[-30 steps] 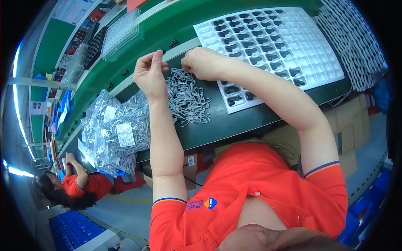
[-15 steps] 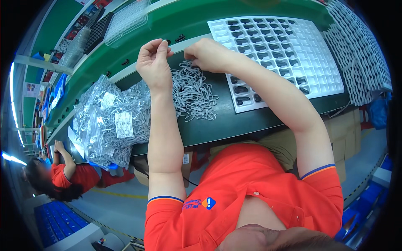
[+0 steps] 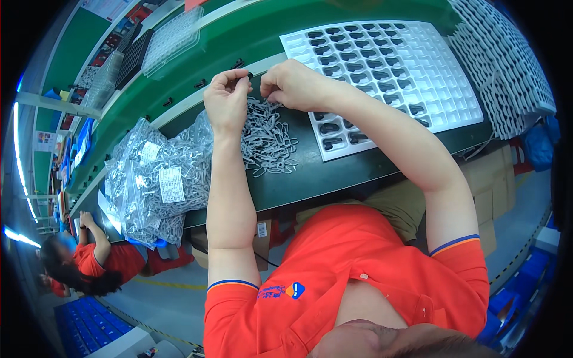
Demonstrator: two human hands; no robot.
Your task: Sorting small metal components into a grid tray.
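At the far side of the bench, my left hand [image 3: 227, 102] is closed in a pinch, with a small black part [image 3: 249, 76] at its fingertips. Beside it my right hand [image 3: 293, 86] has its fingers curled together over the far end of a loose pile of grey wire-like loops [image 3: 270, 140]; whatever they hold is hidden. To the right lies a white moulded tray [image 3: 450, 89] with rows of pockets. Black parts [image 3: 358, 65] sit in many of its left-hand pockets.
Clear bags [image 3: 152, 179] full of grey loops lie left of my left forearm. A green belt [image 3: 262, 42] runs along the back with black pieces [image 3: 200, 83] on it. Stacked white trays [image 3: 501, 65] stand at right. A co-worker [image 3: 101, 256] sits at far left.
My hands have come a little closer together, and the black part now shows more clearly at my left fingertips. Black pieces on the belt have shifted. The whole view has turned slightly.
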